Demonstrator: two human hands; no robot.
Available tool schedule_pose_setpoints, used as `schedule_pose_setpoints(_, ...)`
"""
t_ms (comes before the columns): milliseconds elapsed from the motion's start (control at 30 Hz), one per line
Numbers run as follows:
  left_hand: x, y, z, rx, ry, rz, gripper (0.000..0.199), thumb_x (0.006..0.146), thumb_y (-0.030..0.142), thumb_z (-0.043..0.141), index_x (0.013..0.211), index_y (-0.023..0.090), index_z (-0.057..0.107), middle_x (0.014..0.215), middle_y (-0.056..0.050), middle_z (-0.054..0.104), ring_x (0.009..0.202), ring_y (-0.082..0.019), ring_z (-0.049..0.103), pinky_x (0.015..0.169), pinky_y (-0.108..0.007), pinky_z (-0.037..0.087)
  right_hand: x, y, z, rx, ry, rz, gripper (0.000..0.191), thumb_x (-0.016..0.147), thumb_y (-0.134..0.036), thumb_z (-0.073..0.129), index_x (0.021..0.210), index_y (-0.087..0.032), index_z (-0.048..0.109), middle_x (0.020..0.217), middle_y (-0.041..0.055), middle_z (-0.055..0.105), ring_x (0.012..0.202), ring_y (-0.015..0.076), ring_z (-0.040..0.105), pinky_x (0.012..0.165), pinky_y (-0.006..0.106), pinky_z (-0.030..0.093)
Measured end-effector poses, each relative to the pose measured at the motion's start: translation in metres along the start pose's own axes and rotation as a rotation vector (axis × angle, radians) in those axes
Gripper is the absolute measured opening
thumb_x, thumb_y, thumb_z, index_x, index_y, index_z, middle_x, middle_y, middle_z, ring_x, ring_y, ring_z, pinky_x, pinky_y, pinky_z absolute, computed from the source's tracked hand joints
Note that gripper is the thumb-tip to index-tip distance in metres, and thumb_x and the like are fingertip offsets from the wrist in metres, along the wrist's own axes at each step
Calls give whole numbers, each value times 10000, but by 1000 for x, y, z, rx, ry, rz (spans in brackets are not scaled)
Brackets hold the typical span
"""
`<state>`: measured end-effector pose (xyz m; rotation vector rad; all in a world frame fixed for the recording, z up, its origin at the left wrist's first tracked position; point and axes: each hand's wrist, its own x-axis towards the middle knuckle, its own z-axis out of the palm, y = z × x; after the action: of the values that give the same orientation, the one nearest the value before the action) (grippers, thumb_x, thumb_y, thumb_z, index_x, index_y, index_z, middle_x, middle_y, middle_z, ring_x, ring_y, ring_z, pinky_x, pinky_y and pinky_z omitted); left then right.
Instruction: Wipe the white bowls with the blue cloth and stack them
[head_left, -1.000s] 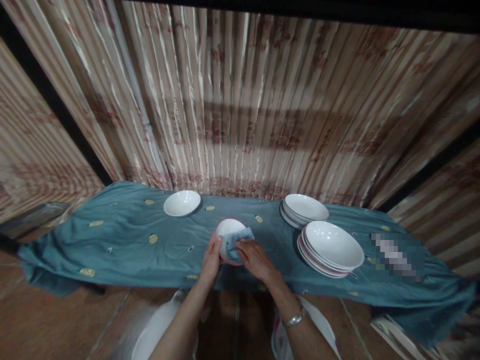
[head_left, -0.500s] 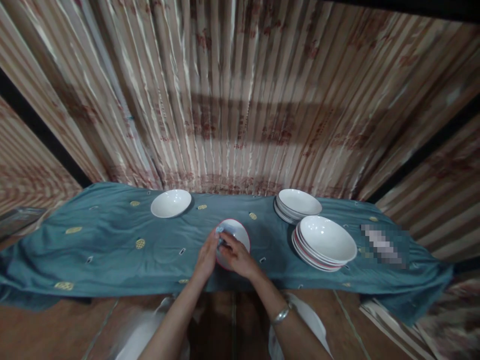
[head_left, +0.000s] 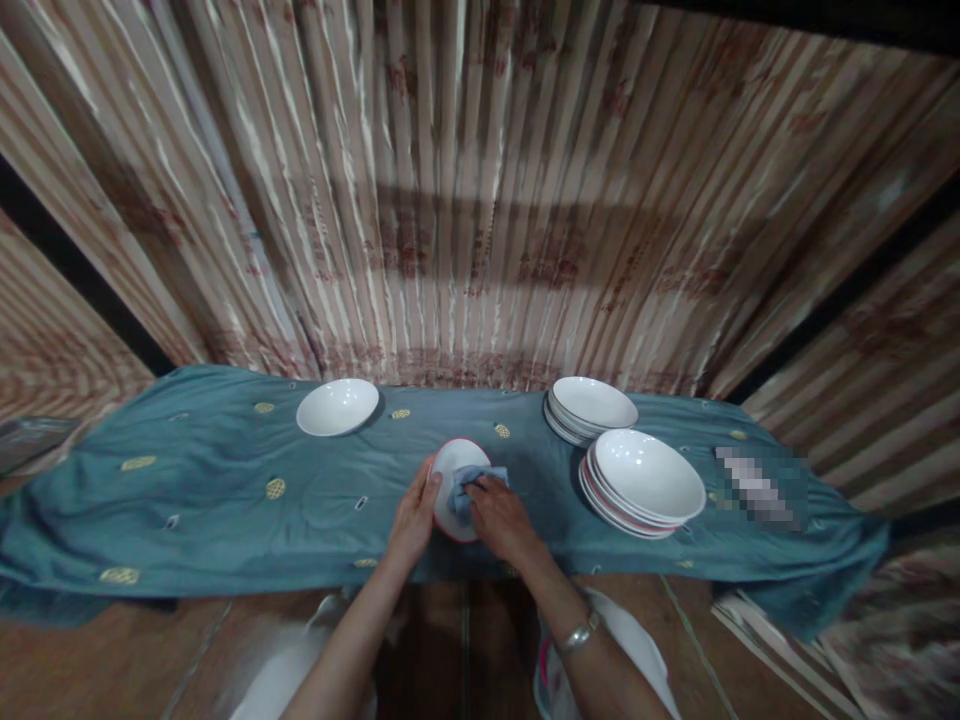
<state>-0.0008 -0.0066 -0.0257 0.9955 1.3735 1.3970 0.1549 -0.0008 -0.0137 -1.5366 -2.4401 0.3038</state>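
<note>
A white plate with a red rim (head_left: 448, 462) is held over the near part of the table, tilted towards me. My left hand (head_left: 414, 512) grips its left edge, the thumb on the upper face and the fingers mostly hidden behind. In my right hand (head_left: 499, 515) is a light blue cloth (head_left: 480, 475), pressed against the plate's face right of its middle. The fingers are bunched on the cloth. A silver bracelet circles my right wrist.
On the teal tablecloth (head_left: 315, 520) stand a white dish (head_left: 337, 407) at back left, a stack of dark-rimmed dishes (head_left: 596, 402) at back right, and a nearer stack of white dishes (head_left: 649, 475). A pixelated patch lies far right. White tubs (head_left: 626, 640) stand below the table edge.
My right hand has moved right, away from the left hand at the plate's left edge. The blue cloth, bunched up before, now lies spread over the plate's face.
</note>
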Motion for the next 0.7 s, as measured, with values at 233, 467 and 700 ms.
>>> schedule_pose_setpoints(233,4,-2,1,31,-21,55,376,844,446,575,1127,225,687,1337,-42,602,1326,-224,462,1167,-353,219,-8,0,6,476,-60,-162,200,871,-163,532,937,-189,719,946,33,733,916,175,669,854,286,502)
schedule_pose_setpoints(467,4,-11,3,36,-42,87,378,848,441,559,1125,216,684,1320,-47,616,1325,-212,464,1166,-340,229,-2,-14,22,851,74,-165,461,873,-152,492,1327,-214,541,1324,64,604,1219,183,566,1053,352,430)
schedule_pose_setpoints(700,-2,-8,12,27,-97,100,390,821,384,601,1173,229,662,1333,-36,607,1321,-209,468,1161,-328,247,4,-7,24,549,165,-60,585,900,-190,449,1473,-171,330,1543,130,320,1440,218,276,1158,440,294)
